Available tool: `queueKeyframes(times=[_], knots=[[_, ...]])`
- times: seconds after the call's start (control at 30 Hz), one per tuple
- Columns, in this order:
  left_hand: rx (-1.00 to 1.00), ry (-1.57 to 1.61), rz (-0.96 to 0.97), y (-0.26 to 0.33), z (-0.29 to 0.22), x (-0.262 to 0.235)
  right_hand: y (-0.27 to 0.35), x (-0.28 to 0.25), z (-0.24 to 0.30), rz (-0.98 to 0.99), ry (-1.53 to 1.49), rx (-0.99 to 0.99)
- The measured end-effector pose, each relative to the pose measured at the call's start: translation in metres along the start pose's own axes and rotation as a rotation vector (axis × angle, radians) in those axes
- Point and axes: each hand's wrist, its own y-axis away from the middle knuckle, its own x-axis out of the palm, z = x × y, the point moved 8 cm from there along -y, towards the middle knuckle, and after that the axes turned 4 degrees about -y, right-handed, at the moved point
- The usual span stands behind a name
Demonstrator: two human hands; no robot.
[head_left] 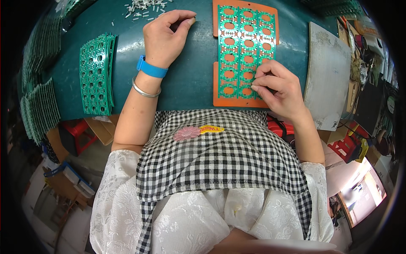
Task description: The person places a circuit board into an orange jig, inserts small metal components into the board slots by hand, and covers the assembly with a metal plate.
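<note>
A green circuit board panel with rows of round cut-outs lies on an orange board in front of me, right of centre. My right hand is at the panel's lower right part, thumb and index finger pinched at its edge. Whatever sits between those fingertips is too small to make out. My left hand, with a blue wristband, hovers over the table to the left of the panel. Its thumb and index finger are pressed together, and their tips show nothing I can name. Beyond it lies a pile of small whitish parts.
A stack of similar green panels stands at the left on the dark green table. More panels stand in rows at the far left. A flat grey plate lies to the right, with cluttered items past it.
</note>
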Motion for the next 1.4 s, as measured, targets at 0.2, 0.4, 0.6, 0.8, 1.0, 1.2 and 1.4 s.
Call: queueKeyframes(times=[0.2, 0.4, 0.6, 0.8, 1.0, 1.2, 1.4], knots=[[-0.008, 0.007, 0.007, 0.001, 0.001, 0.001, 0.001, 0.001, 0.001, -0.026, 0.028, -0.016], [-0.002, 0.008, 0.016, 0.001, 0.0, 0.002, -0.003, 0.0, 0.01, -0.048, 0.096, -0.093], [0.017, 0.001, 0.007, -0.001, -0.005, -0.001, -0.007, 0.005, 0.018, 0.059, 0.161, -0.197], [-0.059, 0.18, 0.163, 0.002, -0.041, 0.006, -0.022, -0.023, 0.011, -0.027, 0.013, -0.096], [0.12, 0.251, 0.14, 0.01, -0.093, 0.01, -0.056, -0.03, 0.022, -0.252, -0.122, -0.066], [0.234, 0.268, 0.122, 0.013, -0.105, 0.016, -0.064, -0.029, 0.021, -0.222, -0.075, -0.094], [0.292, -0.629, 0.015, -0.055, -0.017, -0.009, -0.08, -0.072, -0.05, -0.219, 0.045, 0.023]])
